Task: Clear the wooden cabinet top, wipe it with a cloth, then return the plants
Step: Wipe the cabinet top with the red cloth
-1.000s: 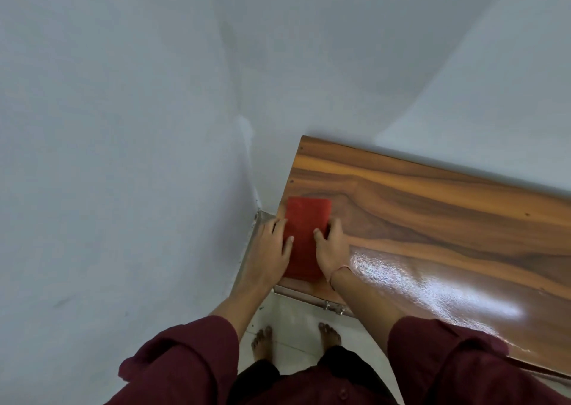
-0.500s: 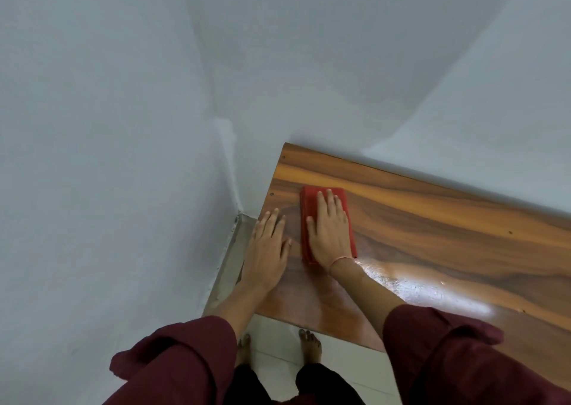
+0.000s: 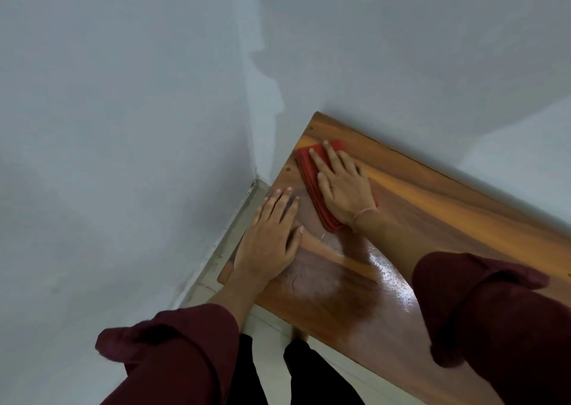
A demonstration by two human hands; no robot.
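Cloth, red, folded: lies flat on top near far left corner, pressed under right hand, fingers straight. Left hand flat beside, fingers released, on wood.

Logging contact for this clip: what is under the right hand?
A folded red cloth lies under the right hand, flat on the wooden cabinet top. Its middle is covered by the hand.

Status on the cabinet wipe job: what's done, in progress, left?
Done: clearing; the cabinet top shows no plants on the part in view. In hand: wiping; the right hand presses the folded red cloth flat near the far left corner, and the left hand rests flat on the wood beside it. Left: returning the plants, none in view.
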